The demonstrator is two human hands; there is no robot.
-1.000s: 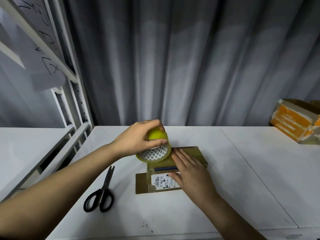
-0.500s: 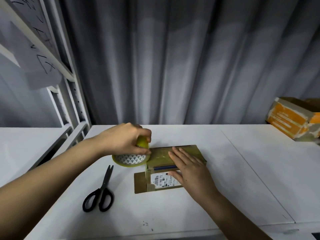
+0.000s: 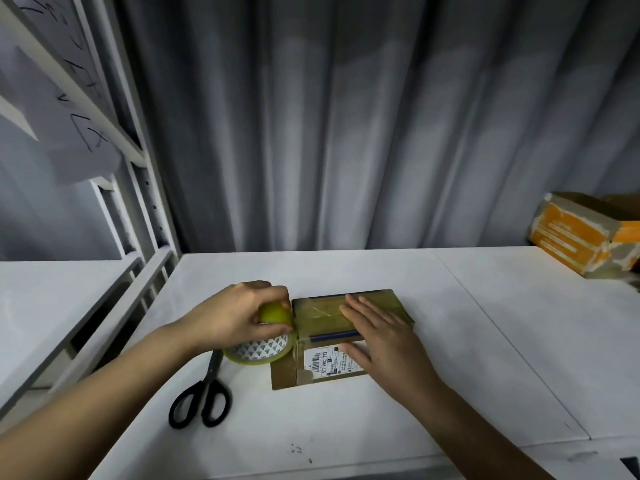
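the left hand [image 3: 239, 315] is gripping the yellow-green tape roll [image 3: 263, 351], fingers and thumb curling round its rim, and is holding it tight against the left end of the small cardboard box [image 3: 318, 311], low over the table [image 3: 346, 427]. a second ago the roll was riding tilted above the left part of the box's top. since then it has been coming down and leftward over the edge, so a glossy strip of tape is now lying along the top and bending down the left end. the right hand [image 3: 384, 341] is lying flat and open on the box, straight fingers pressing the tape down, and it is staying almost where it was, only steadying. the box is sitting in the middle of the table, its white shipping label [image 3: 325, 363] facing the person on the near side and a brown flap sticking out at the near left corner. judging from this, the top seam is getting sealed and the strip is reaching its end. the roll is still joining the box, so the cut is not yet done. the black scissors [image 3: 204, 396] are lying just in front of the roll, untouched. well apart at the far right an orange-printed carton [image 3: 581, 233] is sitting on the table, and a white metal rack [image 3: 138, 209] is standing at the left.
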